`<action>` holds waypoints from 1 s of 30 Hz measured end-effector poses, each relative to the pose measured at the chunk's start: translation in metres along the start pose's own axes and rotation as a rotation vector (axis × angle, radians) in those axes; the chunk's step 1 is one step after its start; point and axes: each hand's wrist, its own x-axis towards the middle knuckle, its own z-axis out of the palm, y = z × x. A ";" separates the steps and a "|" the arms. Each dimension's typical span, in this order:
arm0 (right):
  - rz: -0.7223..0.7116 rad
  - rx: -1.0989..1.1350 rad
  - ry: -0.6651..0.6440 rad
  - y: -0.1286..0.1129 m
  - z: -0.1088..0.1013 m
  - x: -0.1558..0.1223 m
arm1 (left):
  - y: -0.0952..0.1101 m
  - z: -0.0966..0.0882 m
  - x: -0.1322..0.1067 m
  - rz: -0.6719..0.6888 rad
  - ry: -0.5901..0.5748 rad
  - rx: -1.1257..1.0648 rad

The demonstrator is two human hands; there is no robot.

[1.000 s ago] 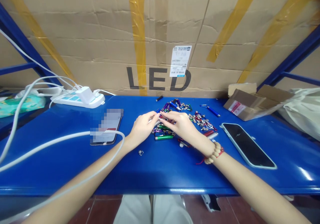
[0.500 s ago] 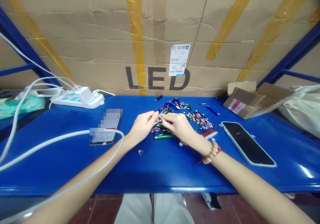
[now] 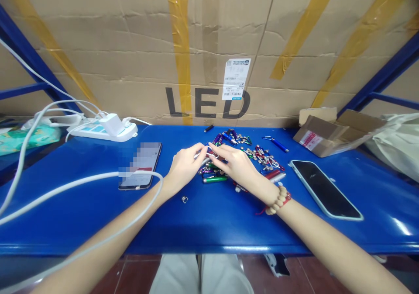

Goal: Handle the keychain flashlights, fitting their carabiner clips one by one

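My left hand [image 3: 186, 165] is closed, thumb and fingers pinched, at the near left side of a pile of small parts. Facing it, my right hand [image 3: 236, 163] pinches a silver-white carabiner clip [image 3: 213, 150] from the other side, so it spans both sets of fingertips. A pale bit also shows inside the left fingers; its kind is hidden. Around and under the hands lie coloured carabiner clips [image 3: 218, 139], small round discs [image 3: 253, 155] and penlight-like tubes, among them a green tube [image 3: 215, 179] and a red tube [image 3: 272, 174].
A phone [image 3: 325, 189] lies at right, another phone [image 3: 140, 167] at left under a white cable [image 3: 81, 185]. A power strip [image 3: 94, 130] stands back left, an open cardboard box [image 3: 324, 132] back right. A small metal piece [image 3: 185, 199] lies nearer; a large carton [image 3: 131, 67] closes the back.
The carabiner clip now shows more clearly as a loop between my fingertips. The right fingers have shifted slightly upward along it; the left hand has barely moved.
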 end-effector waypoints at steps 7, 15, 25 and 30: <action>0.015 0.016 0.000 0.000 0.003 -0.001 | 0.002 0.002 -0.002 0.002 -0.040 0.131; 0.052 -0.022 -0.140 -0.010 -0.006 0.002 | 0.001 0.005 -0.003 0.008 -0.025 0.265; 0.035 -0.093 -0.181 -0.006 -0.004 0.002 | 0.001 0.005 -0.002 0.026 -0.050 0.171; 0.004 -0.087 -0.097 -0.002 -0.002 0.003 | -0.003 0.006 0.001 0.060 -0.039 -0.028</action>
